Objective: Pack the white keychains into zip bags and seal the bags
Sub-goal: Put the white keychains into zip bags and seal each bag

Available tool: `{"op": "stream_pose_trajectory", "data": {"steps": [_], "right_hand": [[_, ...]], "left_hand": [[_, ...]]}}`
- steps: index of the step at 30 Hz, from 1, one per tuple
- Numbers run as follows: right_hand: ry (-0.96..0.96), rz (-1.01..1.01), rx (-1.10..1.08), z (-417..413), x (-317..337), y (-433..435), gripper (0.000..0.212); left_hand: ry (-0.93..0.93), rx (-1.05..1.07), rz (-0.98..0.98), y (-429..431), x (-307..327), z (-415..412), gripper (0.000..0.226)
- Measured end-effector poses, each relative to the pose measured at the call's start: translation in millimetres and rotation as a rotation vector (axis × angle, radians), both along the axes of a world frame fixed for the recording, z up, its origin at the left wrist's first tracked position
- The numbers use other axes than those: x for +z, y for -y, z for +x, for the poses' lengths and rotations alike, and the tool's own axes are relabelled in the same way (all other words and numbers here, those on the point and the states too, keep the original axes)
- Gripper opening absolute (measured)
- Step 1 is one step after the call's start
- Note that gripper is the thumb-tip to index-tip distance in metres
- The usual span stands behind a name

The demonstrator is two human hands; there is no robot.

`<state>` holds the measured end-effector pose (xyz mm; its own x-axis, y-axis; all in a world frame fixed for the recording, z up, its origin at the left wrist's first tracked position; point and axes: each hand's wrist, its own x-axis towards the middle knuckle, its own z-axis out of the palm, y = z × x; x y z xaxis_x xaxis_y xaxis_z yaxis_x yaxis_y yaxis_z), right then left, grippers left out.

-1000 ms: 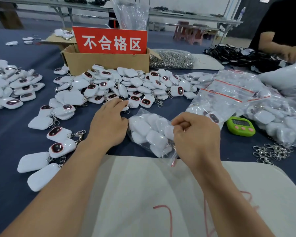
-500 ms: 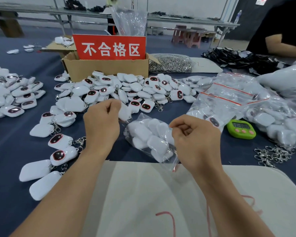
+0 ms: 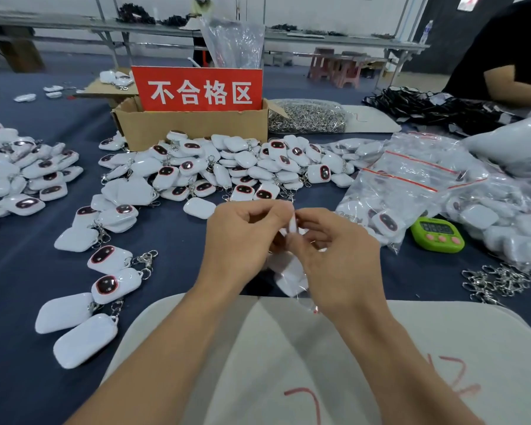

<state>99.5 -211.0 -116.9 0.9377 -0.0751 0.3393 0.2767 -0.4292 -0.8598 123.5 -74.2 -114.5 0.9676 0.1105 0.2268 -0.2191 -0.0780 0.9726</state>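
My left hand (image 3: 242, 240) and my right hand (image 3: 337, 259) meet above the table's front middle. Between their fingertips stands a white keychain (image 3: 292, 224), pinched by my left hand. My right hand grips the mouth of a clear zip bag (image 3: 290, 277) that hangs under both hands with several white keychains inside; most of the bag is hidden behind my hands. A big heap of loose white keychains (image 3: 227, 167) lies just beyond, and more lie at the left (image 3: 25, 179) and front left (image 3: 83, 342).
A cardboard box (image 3: 193, 127) with a red sign stands behind the heap. Filled zip bags (image 3: 411, 185) pile up at the right, beside a green timer (image 3: 437, 234) and loose metal clasps (image 3: 497, 280). A beige mat (image 3: 319, 363) lies in front. Another person's arm (image 3: 515, 84) is at the far right.
My left hand took a keychain from the heap and carried it right to the bag. My right hand lifted the bag's mouth up to meet it.
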Motion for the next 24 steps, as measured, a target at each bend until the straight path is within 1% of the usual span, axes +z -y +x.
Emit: {"op": "stream_pose_trajectory", "data": {"steps": [2,4,7,9,11,14,18,20,22,24], "right_hand": [[0.002,0.058,0.040,0.5,2.8,0.6,0.027],[-0.064,0.145,0.055,0.7,5.4,1.2,0.031],[-0.185,0.310,0.076,2.5,9.3,4.5,0.035],[-0.236,0.378,0.090,3.4,11.4,6.0,0.035],[-0.262,0.391,0.095,4.5,12.6,6.3,0.029],[-0.294,0.426,0.102,5.5,12.5,7.4,0.026],[-0.298,0.522,0.076,4.3,12.2,8.0,0.031],[-0.279,0.532,0.069,3.8,12.0,7.1,0.036],[-0.266,0.511,0.095,3.7,11.8,6.3,0.037],[-0.255,0.485,0.124,3.9,11.2,6.4,0.037]], "left_hand": [[-0.042,-0.006,-0.036,-3.2,-0.4,3.2,0.013],[-0.075,-0.003,-0.034,-5.6,0.2,3.9,0.012],[-0.107,-0.063,-0.070,-7.4,0.4,3.0,0.013],[-0.101,-0.071,-0.076,-7.7,1.6,1.7,0.011],[-0.074,-0.064,-0.076,-7.1,2.3,0.8,0.012],[-0.032,-0.070,-0.067,-6.8,3.1,-0.4,0.024],[-0.013,-0.118,-0.058,-6.0,6.2,-2.6,0.025],[-0.009,-0.121,-0.050,-5.3,6.1,-3.1,0.025],[-0.010,-0.110,-0.038,-4.5,5.5,-3.0,0.022],[-0.012,-0.099,-0.037,-3.2,4.8,-3.1,0.012]]}}
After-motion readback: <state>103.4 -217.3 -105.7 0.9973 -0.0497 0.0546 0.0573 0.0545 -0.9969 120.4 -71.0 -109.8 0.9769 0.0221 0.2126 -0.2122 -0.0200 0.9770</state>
